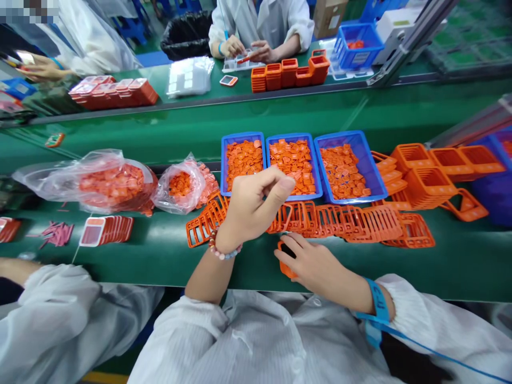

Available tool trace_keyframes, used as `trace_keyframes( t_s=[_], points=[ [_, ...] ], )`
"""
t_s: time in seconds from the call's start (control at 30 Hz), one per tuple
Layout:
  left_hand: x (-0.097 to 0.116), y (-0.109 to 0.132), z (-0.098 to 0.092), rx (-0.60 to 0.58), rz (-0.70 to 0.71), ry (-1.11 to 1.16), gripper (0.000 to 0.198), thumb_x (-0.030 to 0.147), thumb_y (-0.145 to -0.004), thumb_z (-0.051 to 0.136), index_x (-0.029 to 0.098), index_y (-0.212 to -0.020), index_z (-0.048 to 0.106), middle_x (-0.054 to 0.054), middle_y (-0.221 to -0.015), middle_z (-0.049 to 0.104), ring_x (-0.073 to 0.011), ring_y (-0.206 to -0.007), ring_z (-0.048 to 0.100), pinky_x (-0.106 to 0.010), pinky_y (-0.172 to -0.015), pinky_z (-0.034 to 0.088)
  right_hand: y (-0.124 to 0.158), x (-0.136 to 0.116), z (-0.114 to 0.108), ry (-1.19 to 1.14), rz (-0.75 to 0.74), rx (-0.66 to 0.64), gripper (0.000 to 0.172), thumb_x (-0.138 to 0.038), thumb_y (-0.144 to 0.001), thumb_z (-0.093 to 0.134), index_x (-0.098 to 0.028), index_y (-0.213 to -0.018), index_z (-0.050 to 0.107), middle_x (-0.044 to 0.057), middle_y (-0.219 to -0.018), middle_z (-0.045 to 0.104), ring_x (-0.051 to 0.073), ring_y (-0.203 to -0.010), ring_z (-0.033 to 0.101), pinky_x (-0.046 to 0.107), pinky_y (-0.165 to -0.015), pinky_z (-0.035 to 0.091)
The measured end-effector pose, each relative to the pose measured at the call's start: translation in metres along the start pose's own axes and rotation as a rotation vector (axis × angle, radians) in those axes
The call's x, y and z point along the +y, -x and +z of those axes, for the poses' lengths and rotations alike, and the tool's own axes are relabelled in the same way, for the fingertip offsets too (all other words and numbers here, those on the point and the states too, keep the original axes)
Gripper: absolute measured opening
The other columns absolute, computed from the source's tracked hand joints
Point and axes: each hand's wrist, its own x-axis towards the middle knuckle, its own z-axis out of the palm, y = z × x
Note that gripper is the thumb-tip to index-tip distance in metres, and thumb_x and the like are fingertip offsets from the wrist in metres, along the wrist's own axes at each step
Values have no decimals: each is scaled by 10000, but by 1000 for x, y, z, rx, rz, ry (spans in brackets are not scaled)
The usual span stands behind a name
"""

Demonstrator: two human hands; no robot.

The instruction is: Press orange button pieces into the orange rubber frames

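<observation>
My left hand (254,205), with a beaded bracelet at the wrist, is raised in front of the left and middle blue bins, which hold small orange plastic parts (294,160). Its fingers are curled in against the thumb, and whatever they may hold is hidden. Low over the green bench, my right hand (316,261) grips an orange plastic frame (287,266) near the front edge; the fingers cover part of it. Just beyond, a long row of leaning orange frames (344,221) runs across the bench, partly behind my left hand.
A third blue bin (374,176) of orange parts stands on the right, beside stacked orange frames (428,186). Bags of orange parts (116,184) and a row of framed pieces (106,230) lie left. A co-worker's sleeve (52,314) is close at left; another person works opposite.
</observation>
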Motion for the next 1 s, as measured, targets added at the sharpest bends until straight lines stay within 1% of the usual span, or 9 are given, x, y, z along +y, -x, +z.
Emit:
trace_keyframes(
  t_s=[0.1, 0.27, 0.37, 0.47, 0.67, 0.77, 0.83, 0.9, 1.0],
  points=[
    [2, 0, -1, 1, -33, -22, 497, 525, -1024, 412, 182, -714, 594, 8, -597, 595, -80, -495, 527, -230, -490, 386, -3, -2, -1, -17, 33, -57, 576, -231, -736, 822, -181, -1260, 588, 173, -1311, 585, 339, -1116, 596, 408, -735, 584],
    [4, 0, -3, 7, -19, -13, 472, 496, -1024, 433, 179, -713, 593, 14, -605, 597, -74, -493, 522, -221, -492, 389, -5, -7, 0, -45, 57, -135, 585, -278, -772, 786, -194, -1311, 575, 177, -1341, 559, 343, -1091, 590, 398, -687, 562],
    [5, 0, -3, 14, -2, -10, 454, 476, -1025, 444, 177, -719, 597, 19, -607, 598, -69, -493, 520, -216, -494, 390, -8, -12, 4, -40, 75, -211, 545, -179, -776, 734, -194, -1300, 585, 189, -1342, 549, 349, -1089, 581, 363, -634, 539],
    [6, 0, -3, 18, 8, -21, 442, 460, -1026, 449, 176, -722, 600, 22, -605, 601, -68, -490, 522, -214, -496, 393, -14, -15, 4, -82, 113, -274, 442, -162, -773, 708, -189, -1208, 629, 192, -1321, 549, 358, -1103, 565, 332, -595, 508],
    [14, 5, -11, 30, 31, -80, 358, 392, -1011, 498, 177, -751, 615, 26, -600, 612, -70, -498, 536, -198, -500, 410, -20, -17, 4, -122, 185, -289, 350, -130, -759, 695, -195, -1100, 653, 174, -1277, 552, 353, -1113, 548, 311, -583, 466],
    [8, 19, -27, 94, -30, -121, 307, 373, -987, 541, 177, -769, 632, 19, -602, 623, -79, -501, 544, -200, -499, 419, -16, -18, 7, -127, 196, -267, 404, -159, -746, 732, -203, -1135, 634, 168, -1293, 542, 351, -1128, 532, 315, -597, 470],
    [-3, 34, -43, 165, -105, -137, 295, 373, -968, 567, 176, -760, 634, 15, -597, 624, -85, -490, 544, -204, -489, 417, -13, -19, 8, -142, 190, -246, 420, -238, -756, 762, -214, -1154, 630, 163, -1302, 537, 354, -1134, 524, 324, -612, 482],
    [-20, 54, -62, 207, -207, -171, 278, 365, -948, 586, 175, -751, 638, 12, -586, 625, -96, -490, 556, -209, -492, 426, -12, -19, 9, -152, 181, -238, 358, -273, -787, 751, -226, -1126, 650, 157, -1296, 543, 346, -1125, 531, 325, -617, 486],
    [-44, 91, -94, 233, -428, -282, 256, 386, -907, 622, 173, -770, 656, 11, -567, 623, -112, -477, 547, -223, -494, 426, -13, -20, 6, -148, 180, -262, 238, -198, -810, 705, -227, -1045, 685, 154, -1275, 559, 329, -1089, 556, 312, -598, 477]
  ],
)
